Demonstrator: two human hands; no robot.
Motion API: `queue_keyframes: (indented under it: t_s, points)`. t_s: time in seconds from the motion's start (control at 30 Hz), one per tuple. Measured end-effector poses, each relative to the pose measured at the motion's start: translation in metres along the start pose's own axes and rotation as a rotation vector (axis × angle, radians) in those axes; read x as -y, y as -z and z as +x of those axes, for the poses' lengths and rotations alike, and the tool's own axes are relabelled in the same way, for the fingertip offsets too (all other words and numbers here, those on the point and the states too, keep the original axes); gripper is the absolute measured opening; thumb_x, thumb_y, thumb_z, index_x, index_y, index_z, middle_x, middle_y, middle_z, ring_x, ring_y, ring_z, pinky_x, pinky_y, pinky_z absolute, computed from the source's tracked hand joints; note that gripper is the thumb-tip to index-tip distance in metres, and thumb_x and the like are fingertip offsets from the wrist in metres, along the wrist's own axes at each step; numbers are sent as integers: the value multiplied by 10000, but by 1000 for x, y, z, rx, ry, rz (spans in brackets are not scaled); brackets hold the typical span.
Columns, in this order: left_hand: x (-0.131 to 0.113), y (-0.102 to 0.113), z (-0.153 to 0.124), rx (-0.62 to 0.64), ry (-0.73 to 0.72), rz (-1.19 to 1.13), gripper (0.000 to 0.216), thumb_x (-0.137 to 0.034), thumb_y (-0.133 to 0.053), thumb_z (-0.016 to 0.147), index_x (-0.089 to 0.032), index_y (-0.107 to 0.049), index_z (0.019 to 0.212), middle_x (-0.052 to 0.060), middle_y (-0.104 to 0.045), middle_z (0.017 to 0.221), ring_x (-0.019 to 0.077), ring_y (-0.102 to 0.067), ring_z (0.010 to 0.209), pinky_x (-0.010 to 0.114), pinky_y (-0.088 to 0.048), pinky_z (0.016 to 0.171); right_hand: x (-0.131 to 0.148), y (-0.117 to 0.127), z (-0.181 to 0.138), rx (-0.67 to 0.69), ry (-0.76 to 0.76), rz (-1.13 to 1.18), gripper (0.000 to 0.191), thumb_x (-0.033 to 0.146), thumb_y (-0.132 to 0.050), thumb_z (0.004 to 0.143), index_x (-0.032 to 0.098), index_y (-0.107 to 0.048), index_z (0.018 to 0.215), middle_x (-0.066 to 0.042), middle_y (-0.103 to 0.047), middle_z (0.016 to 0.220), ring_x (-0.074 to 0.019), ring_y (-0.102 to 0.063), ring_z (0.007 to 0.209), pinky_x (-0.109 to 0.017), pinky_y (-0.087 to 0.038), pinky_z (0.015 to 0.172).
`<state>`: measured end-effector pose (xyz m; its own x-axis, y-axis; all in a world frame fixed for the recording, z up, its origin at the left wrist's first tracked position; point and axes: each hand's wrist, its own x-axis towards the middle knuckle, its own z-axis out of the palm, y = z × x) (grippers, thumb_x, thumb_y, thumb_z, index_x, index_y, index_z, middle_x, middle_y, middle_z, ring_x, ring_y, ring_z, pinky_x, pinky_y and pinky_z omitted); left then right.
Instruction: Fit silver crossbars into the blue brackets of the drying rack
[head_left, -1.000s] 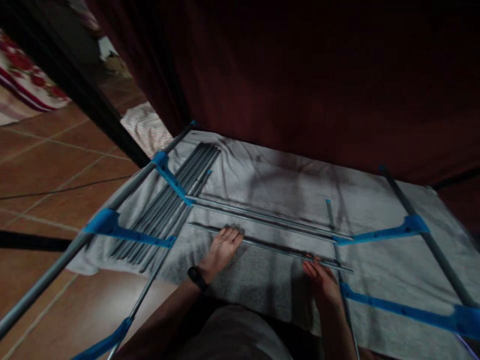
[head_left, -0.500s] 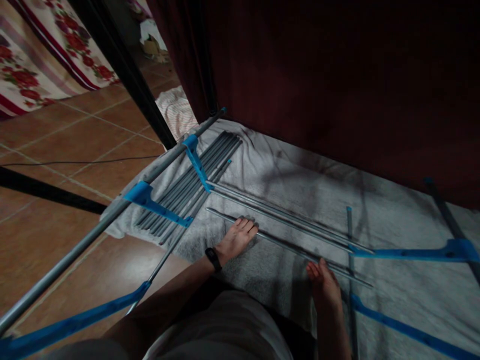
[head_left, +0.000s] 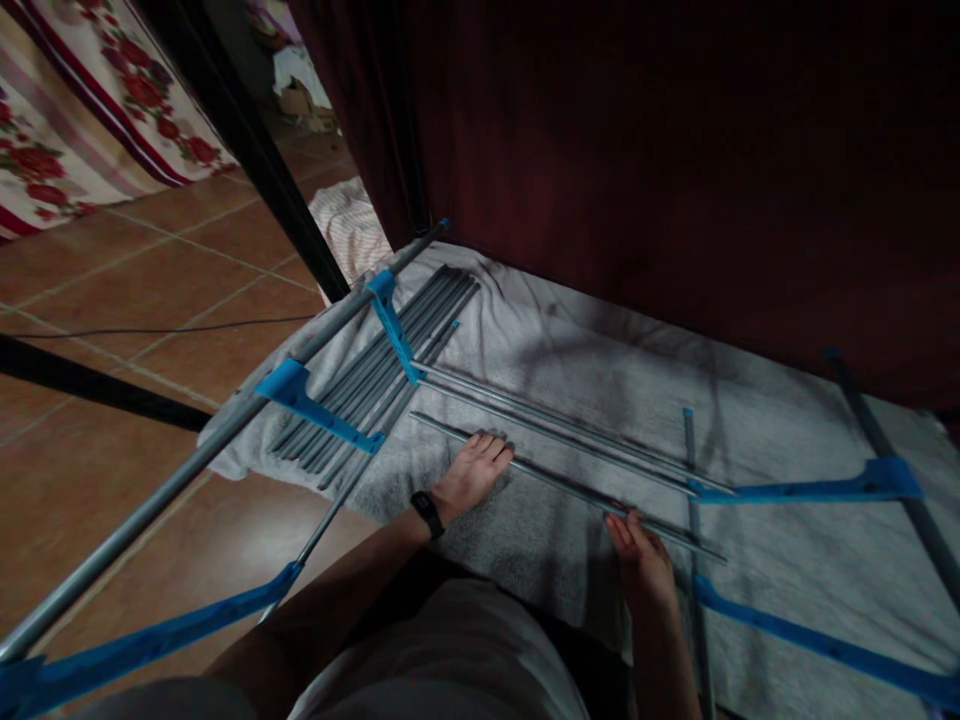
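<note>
We see a loose metal rod over the grey blanket, nearer us than two parallel rods. Our left hand has fingers curled around it; our right hand touches it, grip unclear. Blue brackets flank both sides.

1. A grey fleecy cover is spreading beneath the bundle of grey tubes, reaching far to the bundle's right and hiding whatever is supporting it.
2. The bundle is lying directly on this cover, its tubes running side by side.
3. Left of the bundle, a thin dark cable is crossing the tiled floor.
</note>
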<state>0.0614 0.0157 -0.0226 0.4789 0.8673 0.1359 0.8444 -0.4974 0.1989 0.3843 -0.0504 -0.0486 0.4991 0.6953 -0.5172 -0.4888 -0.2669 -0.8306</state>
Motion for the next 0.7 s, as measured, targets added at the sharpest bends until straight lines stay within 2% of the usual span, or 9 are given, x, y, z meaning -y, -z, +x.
queue_keyframes:
  t_s: [0.1, 0.2, 0.4, 0.5, 0.6, 0.7]
  points:
    - [2, -3, -1, -47, 2, -37, 486, -35, -427, 974, -187, -681, 1360, 128, -730, 1191, 293, -654, 1216, 492, -481, 1151, 1, 0, -2, 80, 13, 22, 548, 468, -1057, 543, 226, -752, 927, -39, -823, 1023, -209, -799, 1013, -330, -679, 941]
    - [7, -8, -1, -95, 5, -82, 525, -34, -433, 947, -207, -683, 1375, 122, -739, 1192, 291, -663, 1216, 497, -497, 1149, 0, -3, -4, 134, 37, 28, 522, 489, -1039, 589, 226, -760, 943, -61, -824, 1069, -238, -786, 1094, -382, -672, 990]
    - [13, -12, -1, -155, -12, -48, 491, -45, -436, 951, -203, -703, 1332, 118, -752, 1174, 293, -674, 1155, 496, -525, 1092, -5, -7, 0, 27, -2, 69, 563, 559, -1058, 474, 229, -685, 735, -52, -782, 878, -265, -802, 975, -389, -691, 910]
    - [17, -7, -5, -162, 7, -19, 398, -82, -453, 996, -195, -729, 1259, 118, -756, 1108, 293, -678, 1076, 481, -534, 1040, -5, -3, 1, 18, -11, 74, 546, 585, -1036, 507, 232, -690, 740, -42, -763, 848, -250, -801, 956, -346, -690, 864]
    - [29, 2, -13, -190, 86, -13, 354, -110, -477, 1011, -213, -749, 1214, 113, -761, 1080, 290, -684, 1041, 492, -517, 1053, -4, 6, 4, 10, 20, 47, 517, 564, -1008, 574, 222, -761, 872, -47, -775, 931, -232, -799, 976, -310, -685, 833]
    - [48, 12, -24, -222, 222, -9, 341, -117, -509, 985, -233, -759, 1185, 101, -768, 1076, 299, -686, 1060, 524, -482, 1113, -3, 19, 8, 64, 109, 38, 466, 502, -1010, 561, 244, -790, 880, -35, -762, 955, -222, -796, 929, -307, -688, 811]
